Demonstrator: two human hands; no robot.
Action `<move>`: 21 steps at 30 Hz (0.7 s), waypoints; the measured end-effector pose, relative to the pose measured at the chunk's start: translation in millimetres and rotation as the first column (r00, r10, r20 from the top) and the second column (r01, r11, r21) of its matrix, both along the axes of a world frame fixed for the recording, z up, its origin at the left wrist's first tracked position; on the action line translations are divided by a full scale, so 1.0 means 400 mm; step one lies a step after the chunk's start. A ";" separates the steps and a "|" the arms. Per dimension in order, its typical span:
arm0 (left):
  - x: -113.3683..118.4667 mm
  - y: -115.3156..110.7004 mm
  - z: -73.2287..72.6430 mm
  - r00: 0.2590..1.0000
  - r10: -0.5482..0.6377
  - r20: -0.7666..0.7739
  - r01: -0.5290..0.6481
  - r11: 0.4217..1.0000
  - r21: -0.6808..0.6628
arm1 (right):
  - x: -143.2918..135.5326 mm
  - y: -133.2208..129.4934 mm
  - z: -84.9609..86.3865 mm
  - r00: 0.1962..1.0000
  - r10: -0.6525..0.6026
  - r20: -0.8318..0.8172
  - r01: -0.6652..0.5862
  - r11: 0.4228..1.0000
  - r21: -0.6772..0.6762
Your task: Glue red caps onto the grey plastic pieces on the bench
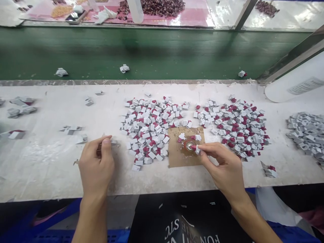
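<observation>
Between the thumb and forefinger of my right hand is a small grey-and-red plastic part. Its red end is at a small round metal-centred dish, which sits in a wet patch on a brown cardboard piece. Two more grey-and-red parts lie on the cardboard just beyond the dish. My left hand is closed over the table, left of a pile of grey-and-red parts. What its fingers hold, if anything, is hidden; a blurred grey piece shows beside the fingertips.
Another grey-and-red pile lies right of the cardboard, with a plain grey pile at the far right. Loose pieces lie on the left. A green belt runs behind the table, and a white cylinder stands back right.
</observation>
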State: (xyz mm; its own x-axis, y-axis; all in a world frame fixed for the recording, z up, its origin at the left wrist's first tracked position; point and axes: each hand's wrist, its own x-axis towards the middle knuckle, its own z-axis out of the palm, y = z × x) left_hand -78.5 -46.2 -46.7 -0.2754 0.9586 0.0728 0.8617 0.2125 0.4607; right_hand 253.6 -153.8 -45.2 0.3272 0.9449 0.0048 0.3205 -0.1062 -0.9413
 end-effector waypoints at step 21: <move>0.336 -0.043 0.122 0.472 -0.214 0.855 0.489 0.870 -0.052 | 0.020 0.031 0.024 0.792 -0.117 -0.599 0.069 0.992 -0.101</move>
State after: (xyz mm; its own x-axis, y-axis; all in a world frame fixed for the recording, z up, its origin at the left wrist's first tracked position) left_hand 55.9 -63.6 2.0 0.2857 0.9257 -0.2481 0.1734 0.2047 0.9633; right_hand 261.8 -141.6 -35.7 0.3278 0.8999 -0.2878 -0.3240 -0.1790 -0.9290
